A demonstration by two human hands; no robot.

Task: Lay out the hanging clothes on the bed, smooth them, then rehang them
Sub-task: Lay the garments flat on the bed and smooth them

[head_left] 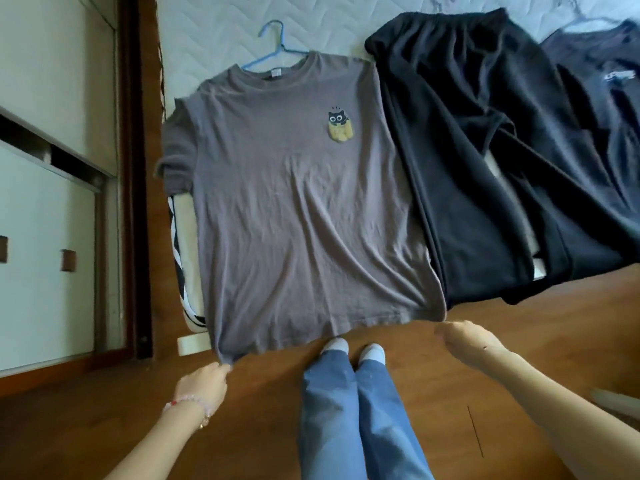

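Arms outstretched, left hand [204,386] and right hand [464,336] in pinch grips on grey T-shirt [294,202] hem.

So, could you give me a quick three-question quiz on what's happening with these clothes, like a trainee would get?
1. True or false: the grey T-shirt is off its blue hanger.
2. Where do the left hand and the right hand pinch the T-shirt? A: the collar. B: the sleeves. C: the bottom hem corners.
3. Fill in: the neighbouring garment, on the T-shirt's cat-print side, is coloured ____.

Key: 1 false, the hanger sits in the collar; 2 C; 3 black.
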